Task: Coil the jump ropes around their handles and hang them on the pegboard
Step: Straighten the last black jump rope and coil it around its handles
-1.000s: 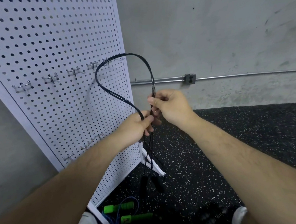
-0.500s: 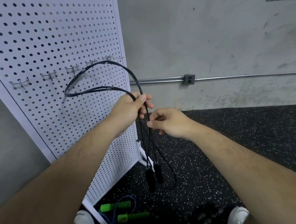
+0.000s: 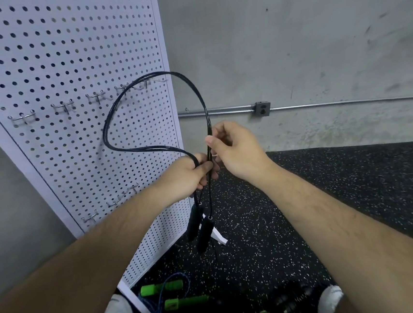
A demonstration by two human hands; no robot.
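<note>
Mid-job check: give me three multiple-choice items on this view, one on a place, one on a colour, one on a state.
1. Where does the green-handled rope lie?
A. On the floor by the foot of the pegboard
B. On a hook
C. On a shelf

2. What colour are the handles of the rope held up?
A. Red
B. Black
C. Green

3. How are those handles?
A. Hanging loose in the air
B. Lying on the floor
C. Hooked on the pegboard

Answers:
1 A, it lies on the speckled floor beside the board's foot.
2 B, both match the black rope.
3 A, the left hand and right hand hold the cord higher up, so the handles dangle.
</note>
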